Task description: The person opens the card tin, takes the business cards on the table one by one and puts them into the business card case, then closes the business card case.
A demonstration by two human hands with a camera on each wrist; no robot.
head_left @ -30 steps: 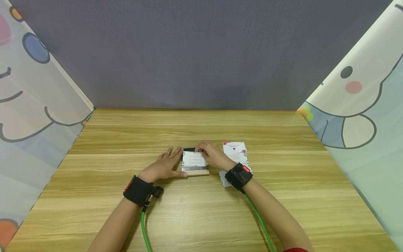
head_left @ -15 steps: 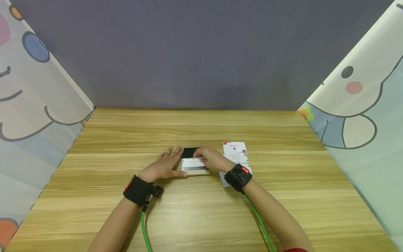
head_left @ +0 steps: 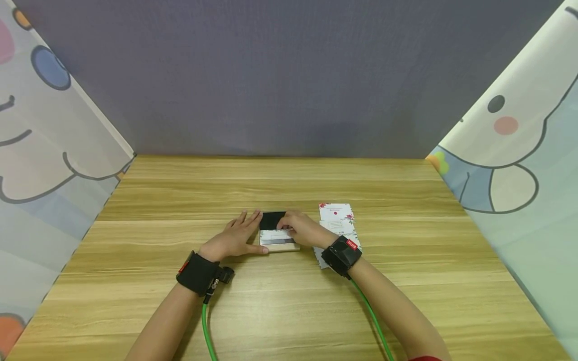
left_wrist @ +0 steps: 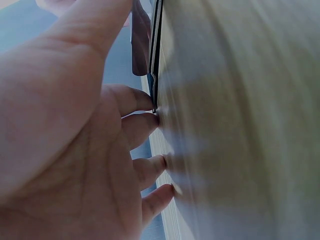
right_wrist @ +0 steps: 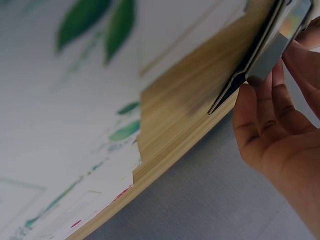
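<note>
Two hands of mine are at the flat black case (head_left: 271, 220), which lies near the middle of the wooden table (head_left: 257, 311). My left hand (head_left: 236, 241) is spread beside it, fingers stretched out and grasping nothing: the thumb tip touches the near left corner, the forefinger reaches the far left corner, and the other fingertips rest on the table. My right hand (head_left: 304, 229) comes in from the other side, its fingers curled, pinching the white printed card (head_left: 270, 234) toward its right end. That card lies over the nearer part of the case, with a grey band and a pale beige edge showing below it and black surface beyond. More printed cards (head_left: 336, 215) overlap on the table to the right, partly hidden by my right wrist. Black bands (head_left: 197, 273) circle both wrists, green cables (head_left: 208, 333) trailing toward me. A grey wall (head_left: 280, 80) stands behind, cartoon-printed sheets (head_left: 508, 150) at either side.
</note>
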